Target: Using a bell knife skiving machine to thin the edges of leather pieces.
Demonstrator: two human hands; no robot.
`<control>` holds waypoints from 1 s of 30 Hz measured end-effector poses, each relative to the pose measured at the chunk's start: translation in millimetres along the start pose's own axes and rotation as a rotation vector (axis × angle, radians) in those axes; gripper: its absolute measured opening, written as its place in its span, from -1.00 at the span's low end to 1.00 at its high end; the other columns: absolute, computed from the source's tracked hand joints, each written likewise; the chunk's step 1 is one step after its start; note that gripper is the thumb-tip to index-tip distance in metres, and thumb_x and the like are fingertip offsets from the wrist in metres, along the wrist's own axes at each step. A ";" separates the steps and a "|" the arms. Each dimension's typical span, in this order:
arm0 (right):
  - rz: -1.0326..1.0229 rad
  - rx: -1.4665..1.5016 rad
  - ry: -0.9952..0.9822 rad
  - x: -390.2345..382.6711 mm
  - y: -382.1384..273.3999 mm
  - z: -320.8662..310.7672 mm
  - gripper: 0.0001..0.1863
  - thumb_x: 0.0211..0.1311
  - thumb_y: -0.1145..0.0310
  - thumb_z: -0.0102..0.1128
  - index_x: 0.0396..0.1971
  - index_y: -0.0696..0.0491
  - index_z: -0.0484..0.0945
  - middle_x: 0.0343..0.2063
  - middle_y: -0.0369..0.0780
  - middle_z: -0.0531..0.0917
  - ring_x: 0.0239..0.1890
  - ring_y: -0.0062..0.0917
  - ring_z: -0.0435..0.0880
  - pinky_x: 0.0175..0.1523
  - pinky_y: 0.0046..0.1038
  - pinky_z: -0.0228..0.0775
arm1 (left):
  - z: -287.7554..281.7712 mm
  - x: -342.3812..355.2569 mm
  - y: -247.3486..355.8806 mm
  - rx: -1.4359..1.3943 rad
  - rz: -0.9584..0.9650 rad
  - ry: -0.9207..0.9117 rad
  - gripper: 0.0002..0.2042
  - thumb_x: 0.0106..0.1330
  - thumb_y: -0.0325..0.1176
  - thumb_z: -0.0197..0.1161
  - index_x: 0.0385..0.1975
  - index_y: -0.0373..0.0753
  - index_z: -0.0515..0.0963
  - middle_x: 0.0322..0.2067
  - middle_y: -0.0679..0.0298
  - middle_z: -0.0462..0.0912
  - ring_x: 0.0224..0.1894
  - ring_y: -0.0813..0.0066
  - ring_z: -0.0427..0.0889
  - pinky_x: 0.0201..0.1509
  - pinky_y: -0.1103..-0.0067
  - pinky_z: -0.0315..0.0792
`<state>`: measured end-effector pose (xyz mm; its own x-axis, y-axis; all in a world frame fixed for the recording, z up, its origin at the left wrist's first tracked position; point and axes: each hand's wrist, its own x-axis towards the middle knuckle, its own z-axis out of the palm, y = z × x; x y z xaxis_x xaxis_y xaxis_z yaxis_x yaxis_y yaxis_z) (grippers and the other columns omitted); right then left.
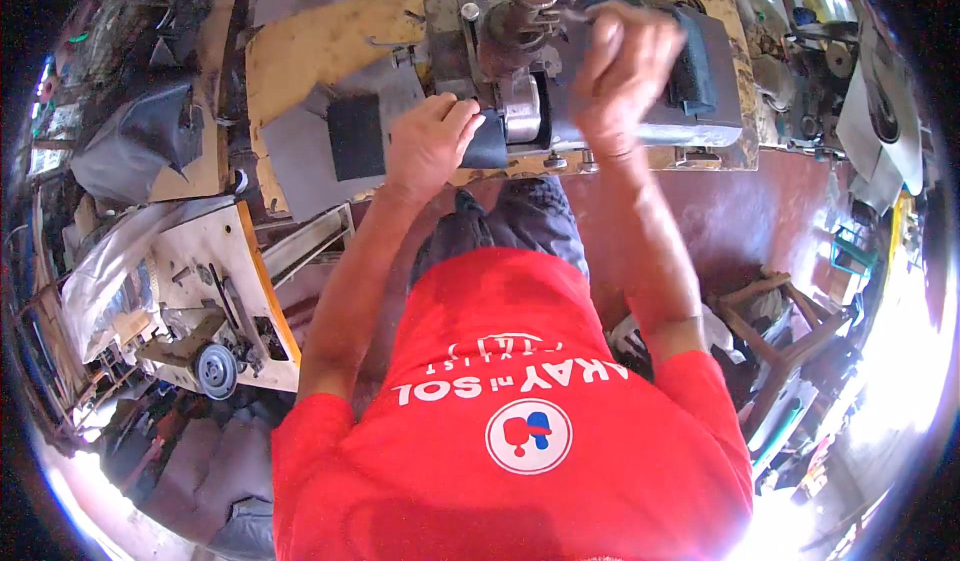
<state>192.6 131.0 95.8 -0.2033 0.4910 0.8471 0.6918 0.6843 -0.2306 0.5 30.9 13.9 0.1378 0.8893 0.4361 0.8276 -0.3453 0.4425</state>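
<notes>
A sewing machine point(520, 26) stands on a worn yellow-brown tabletop point(300, 71) in front of me. My left hand point(432, 143) is left of its metal bed, fingers curled and pressed together at the edge of a dark piece of sheet material point(486, 149). Another dark rectangular piece point(355, 139) lies left of that hand, over a larger grey sheet point(300, 151). Raised beside the machine's head on the right, my right hand point(628, 73) is smeared by motion. Whether its fingers hold anything cannot be made out.
Dark folded material point(693, 66) lies on the table's right side. At the lower left stands a tipped white board point(225, 271) with a grey wheel point(217, 371). A wooden stool point(770, 331) is on the right over the reddish floor point(730, 211). Black sheeting point(140, 146) lies at far left.
</notes>
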 end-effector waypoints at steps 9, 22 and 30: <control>0.641 0.282 -0.379 -127.9 -42.6 -37.9 -0.56 0.34 0.44 0.13 0.18 0.17 0.30 -0.13 -0.07 0.54 -0.19 -0.35 0.55 0.00 -0.33 0.43 | 11.0 -24.7 -3.7 0.203 0.173 0.142 -0.68 0.15 -0.32 0.39 -0.08 -0.17 0.60 -0.13 0.23 0.51 -0.05 0.14 0.49 0.04 0.22 0.41; 1.114 0.985 -0.712 -166.5 -64.3 -6.5 -0.70 0.30 0.35 0.26 -0.03 0.12 0.51 -0.18 -0.10 0.67 -0.13 -0.37 0.69 -0.02 -0.37 0.50 | 17.3 -39.4 -1.5 0.236 0.125 0.024 -0.49 0.20 -0.33 0.33 0.20 -0.19 0.47 -0.02 0.18 0.41 -0.01 0.14 0.39 0.09 0.23 0.30; 0.985 0.869 -0.709 -157.1 -61.8 -8.9 -0.75 0.28 0.47 0.24 -0.06 0.11 0.54 -0.22 -0.10 0.69 -0.21 -0.44 0.71 -0.12 -0.40 0.54 | 22.4 -42.1 -6.5 0.210 0.124 0.036 -0.46 0.19 -0.33 0.34 0.24 -0.14 0.44 -0.01 0.20 0.41 0.00 0.15 0.38 0.07 0.21 0.27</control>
<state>187.9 6.8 -18.7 -0.3737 0.9139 -0.1587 0.1817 -0.0956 -0.9787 1.6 2.4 -25.0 0.2284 0.8314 0.5065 0.9011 -0.3776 0.2134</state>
